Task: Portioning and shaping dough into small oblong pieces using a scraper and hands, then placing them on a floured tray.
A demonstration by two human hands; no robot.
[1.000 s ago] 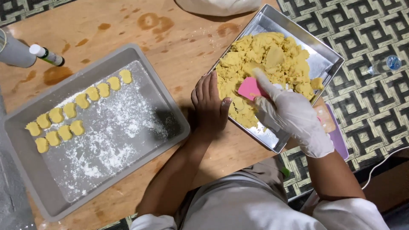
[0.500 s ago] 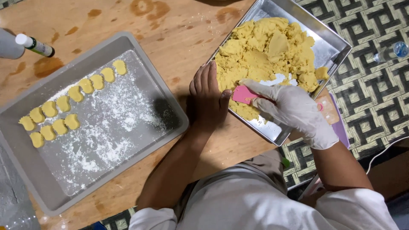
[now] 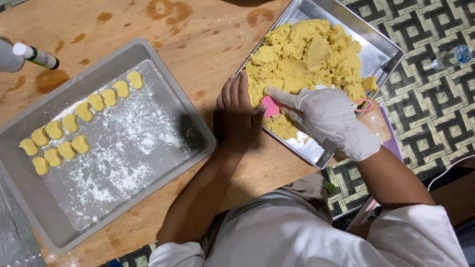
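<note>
The bare left hand (image 3: 237, 116) lies flat, fingers together, holding nothing, against the edge of the shiny rectangular metal tray (image 3: 378, 42). Just at its three o'clock, the white-gloved right hand (image 3: 329, 118) grips a small pink plastic cutter (image 3: 270, 105), pressed into the heaped yellow dough (image 3: 307, 54) filling that tray. At nine o'clock, a floured grey baking tray (image 3: 29, 217) holds rows of small yellow dough pieces (image 3: 69, 131).

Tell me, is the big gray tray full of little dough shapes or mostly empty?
Mostly empty. The gray tray holds only two short rows of yellow dough shapes in one corner; the rest shows scattered white flour.
</note>
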